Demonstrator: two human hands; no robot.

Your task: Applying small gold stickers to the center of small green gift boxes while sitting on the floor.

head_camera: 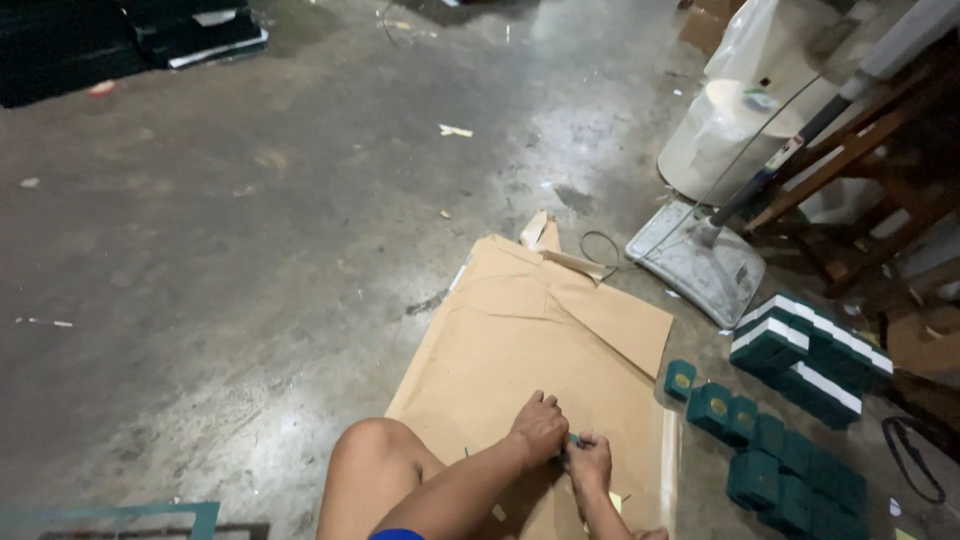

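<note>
- Teal in colour, a very small piece [573,438] sits between the two hands, low over the brown paper sheet [540,320] that lies on the concrete floor [220,240]; it is too small to tell what it is
- I judge this piece to be light and thin, easy to lose or bend, so it is best taken by its edges with the fingertips, not with the whole palm
- Left hand [540,428] is curled almost closed, knuckles up, and its fingertips pinch at the piece from the left side; the forearm comes in from below, across the bare knee [372,450]
- Right hand [590,462] is also curled, fingers bent inward, and touches the same piece from the right; how tight its hold is I cannot tell
- Both hands are touching each other and rest on or just above the paper
- A few pale scraps [616,500] lie on the paper just beside the right hand
- To the right, on the floor, many small dark green boxes [770,450] stand close together, and behind them a stack of green boxes with white bands [810,355]
- Further back stand a flat grey floor tool with a long handle [700,262], a large white roll [715,135] and a wooden frame [860,150]
</note>
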